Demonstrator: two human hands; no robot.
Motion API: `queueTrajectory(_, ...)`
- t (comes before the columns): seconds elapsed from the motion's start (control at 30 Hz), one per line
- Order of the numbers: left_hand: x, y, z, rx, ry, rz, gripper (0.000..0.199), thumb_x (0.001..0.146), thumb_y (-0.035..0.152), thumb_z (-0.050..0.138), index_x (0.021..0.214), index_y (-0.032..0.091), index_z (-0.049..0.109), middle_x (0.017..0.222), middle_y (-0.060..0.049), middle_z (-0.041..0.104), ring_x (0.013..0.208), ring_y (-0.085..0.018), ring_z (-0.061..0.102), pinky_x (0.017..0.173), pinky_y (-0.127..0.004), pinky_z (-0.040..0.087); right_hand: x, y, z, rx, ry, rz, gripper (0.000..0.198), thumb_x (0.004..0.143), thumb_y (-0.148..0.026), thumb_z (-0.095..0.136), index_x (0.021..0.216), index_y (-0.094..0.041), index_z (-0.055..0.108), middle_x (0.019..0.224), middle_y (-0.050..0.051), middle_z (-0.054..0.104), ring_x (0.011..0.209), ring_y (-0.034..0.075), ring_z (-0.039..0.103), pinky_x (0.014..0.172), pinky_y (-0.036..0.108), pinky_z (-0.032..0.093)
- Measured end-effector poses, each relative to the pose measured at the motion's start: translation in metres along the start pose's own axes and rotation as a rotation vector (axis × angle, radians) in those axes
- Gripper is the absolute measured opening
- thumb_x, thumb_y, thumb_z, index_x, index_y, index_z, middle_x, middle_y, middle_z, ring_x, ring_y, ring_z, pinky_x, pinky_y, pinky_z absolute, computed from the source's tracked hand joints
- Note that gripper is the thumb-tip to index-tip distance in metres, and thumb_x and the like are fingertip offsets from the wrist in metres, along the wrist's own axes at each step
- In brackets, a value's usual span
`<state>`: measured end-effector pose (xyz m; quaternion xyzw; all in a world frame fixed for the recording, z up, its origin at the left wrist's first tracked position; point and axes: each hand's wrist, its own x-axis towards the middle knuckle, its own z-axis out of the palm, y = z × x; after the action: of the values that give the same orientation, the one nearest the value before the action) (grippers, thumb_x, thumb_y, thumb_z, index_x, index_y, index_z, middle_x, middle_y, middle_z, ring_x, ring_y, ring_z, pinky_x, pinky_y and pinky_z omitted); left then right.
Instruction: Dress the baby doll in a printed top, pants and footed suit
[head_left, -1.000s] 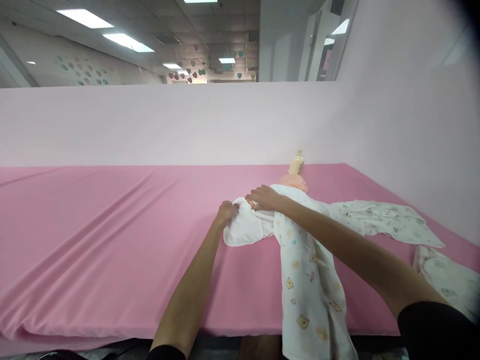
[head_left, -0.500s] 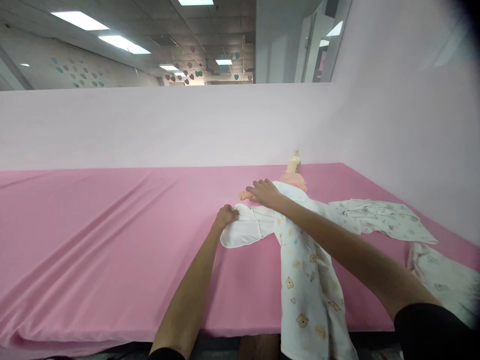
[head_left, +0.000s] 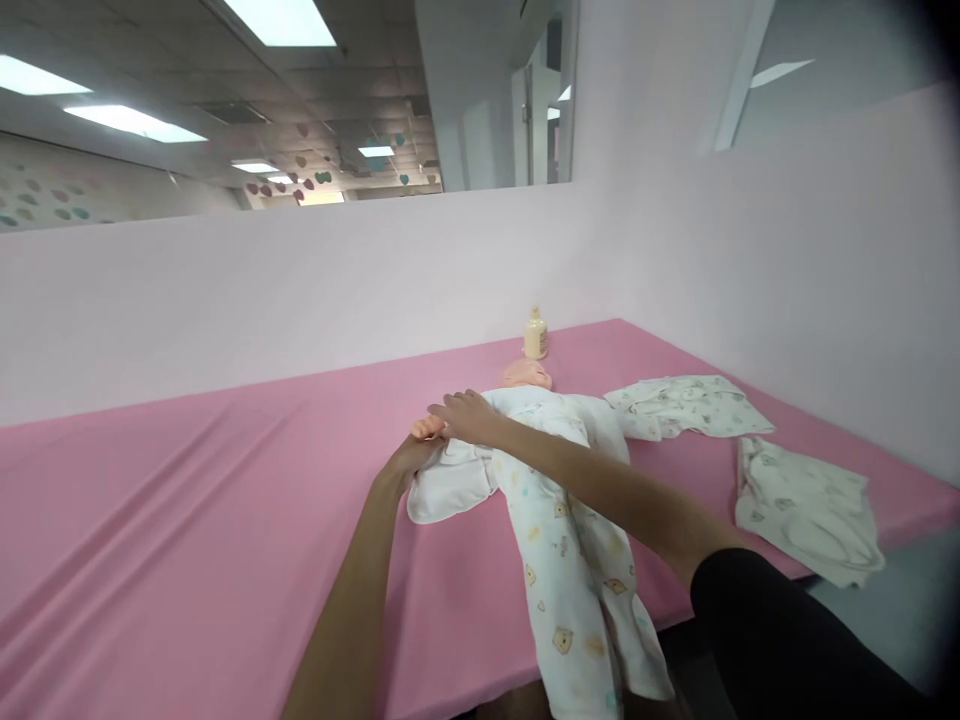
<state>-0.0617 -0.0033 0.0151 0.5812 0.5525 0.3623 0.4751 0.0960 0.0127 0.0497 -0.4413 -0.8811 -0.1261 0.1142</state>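
Note:
A baby doll [head_left: 527,374] lies on its back on the pink-covered table, its head toward the wall. Spread over its body is a white baby garment [head_left: 562,540] with a bear print, its legs hanging past the front edge. The doll's small hand [head_left: 427,428] sticks out at the left, between my hands. My left hand [head_left: 411,458] is closed at the end of the white sleeve [head_left: 454,488], right beside the doll's hand; its fingertips are partly hidden. My right hand [head_left: 466,415] curls over the doll's forearm, which it mostly covers.
Behind the doll's head a cream pump bottle [head_left: 535,336] stands near the wall. To the right lie a printed white baby garment [head_left: 686,405] and a folded white cloth item [head_left: 810,505] at the table edge. Pink sheet [head_left: 187,530] with creases stretches left. Walls bound the back and right.
My view has turned right. My left hand has brought the sleeve end up to the doll's hand. My right hand stays at the doll's arm, and the two hands are now closer together.

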Motion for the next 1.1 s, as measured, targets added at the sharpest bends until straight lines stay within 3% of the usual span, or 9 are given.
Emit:
queueTrajectory(0.13,-0.005,0.003,-0.001,0.027,-0.051,-0.006,0.041,0.059,0.040,0.082,0.087,0.014,0.066,0.080,-0.007,0.069,0.081,-0.022,0.067,0.067,-0.028,0.051,-0.023,0.004,-0.010,0.079,0.065,0.029,0.051,0.097,-0.049,0.051,0.142,-0.025,0.050,0.126,0.008,0.065,0.111,0.024,0.062,0.098,0.033,0.044)
queueTrajectory(0.27,-0.011,0.007,-0.009,0.109,-0.092,-0.071,0.042,0.060,0.043,0.079,0.089,0.015,0.067,0.077,-0.005,0.069,0.078,-0.023,0.067,0.062,-0.028,0.049,-0.091,0.041,-0.023,0.149,0.184,0.155,0.050,0.102,-0.048,0.037,0.140,-0.019,0.050,0.137,0.009,0.059,0.127,0.021,0.053,0.109,0.032,0.036)
queueTrajectory(0.4,-0.010,0.005,-0.037,0.327,-0.086,-0.097,0.030,0.066,0.035,0.072,0.087,0.016,0.063,0.076,-0.002,0.069,0.072,-0.020,0.065,0.061,-0.027,0.047,-0.194,0.117,-0.025,0.250,0.282,0.726,0.040,0.101,-0.047,0.035,0.114,-0.020,0.061,0.122,0.011,0.064,0.113,0.024,0.059,0.093,0.036,0.045)
queueTrajectory(0.5,-0.007,0.010,-0.055,0.442,-0.048,-0.138,0.033,0.071,0.029,0.067,0.101,0.016,0.062,0.091,-0.007,0.072,0.087,-0.025,0.069,0.075,-0.031,0.051,-0.257,0.168,-0.020,0.249,0.107,1.092,0.045,0.094,-0.059,0.040,0.096,-0.018,0.058,0.106,0.014,0.065,0.092,0.028,0.063,0.073,0.038,0.046)
queueTrajectory(0.57,-0.009,0.024,-0.052,0.631,0.133,-0.132,0.036,0.073,0.026,0.063,0.108,0.017,0.060,0.104,-0.011,0.072,0.099,-0.030,0.068,0.081,-0.036,0.050,-0.280,0.186,-0.013,0.302,-0.037,1.180,0.048,0.090,-0.065,0.043,0.090,-0.018,0.056,0.098,0.014,0.065,0.087,0.030,0.064,0.069,0.038,0.045)
queueTrajectory(0.63,-0.015,0.045,-0.030,0.846,0.346,-0.012,0.030,0.079,0.026,0.055,0.108,0.019,0.060,0.115,-0.012,0.069,0.108,-0.034,0.063,0.084,-0.039,0.048,-0.289,0.192,-0.006,0.362,-0.118,1.186,0.048,0.088,-0.067,0.045,0.084,-0.020,0.054,0.094,0.014,0.065,0.087,0.031,0.064,0.069,0.039,0.044)
queueTrajectory(0.7,-0.023,0.071,0.009,0.888,0.373,0.137,0.026,0.087,0.032,0.047,0.107,0.022,0.059,0.113,-0.009,0.070,0.107,-0.031,0.063,0.084,-0.038,0.047,-0.287,0.192,-0.001,0.410,-0.123,1.143,0.048,0.087,-0.067,0.047,0.077,-0.021,0.051,0.090,0.012,0.065,0.085,0.030,0.064,0.068,0.038,0.044)
queueTrajectory(0.9,-0.010,0.121,0.145,0.843,-0.162,0.598,0.038,0.096,0.044,0.042,0.120,0.020,0.061,0.133,-0.009,0.062,0.122,-0.024,0.056,0.101,-0.032,0.041,-0.281,0.195,0.007,0.615,0.004,1.028,0.041,0.088,-0.047,0.053,0.064,-0.022,0.032,0.063,0.000,0.047,0.057,0.015,0.047,0.055,0.029,0.032)
queueTrajectory(1.1,0.029,0.115,0.195,0.951,-0.381,0.507,0.053,0.087,0.044,0.063,0.133,0.019,0.059,0.148,-0.011,0.052,0.142,-0.032,0.041,0.117,-0.038,0.026,-0.289,0.214,0.004,0.616,0.169,0.989,0.034,0.087,-0.029,0.046,0.064,-0.022,0.023,0.061,-0.003,0.034,0.056,0.012,0.034,0.052,0.027,0.025)
